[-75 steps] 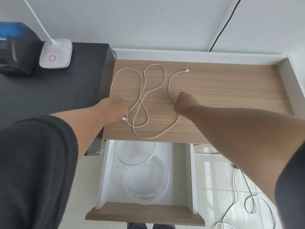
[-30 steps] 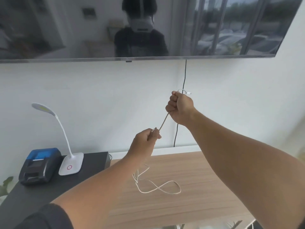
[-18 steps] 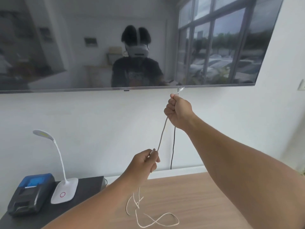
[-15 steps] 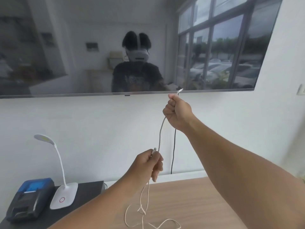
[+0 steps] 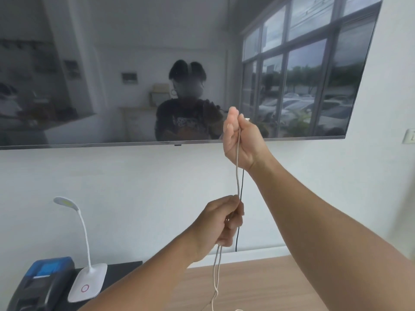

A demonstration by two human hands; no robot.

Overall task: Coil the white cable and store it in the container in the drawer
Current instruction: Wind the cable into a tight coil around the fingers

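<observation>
Wooden desk [image 5: 269, 283] below wall screen [image 5: 134, 63]; left hand [image 5: 221, 223] and right hand [image 5: 241, 140] grip white cable [image 5: 237, 176].

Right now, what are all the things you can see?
White cable: one, stretched between both hands, rest hanging to the wooden desk.
Black cord: one, down the wall.
TV screen: one, dark, on the wall.
Desk lamp: one, white, on the black table.
Printer: one, blue and black, beside the lamp.
Wooden desk: one, light brown, below.
Wall socket: one, white, far right.
Right hand: raised, gripping the cable.
Left hand: lower, gripping the cable.
</observation>
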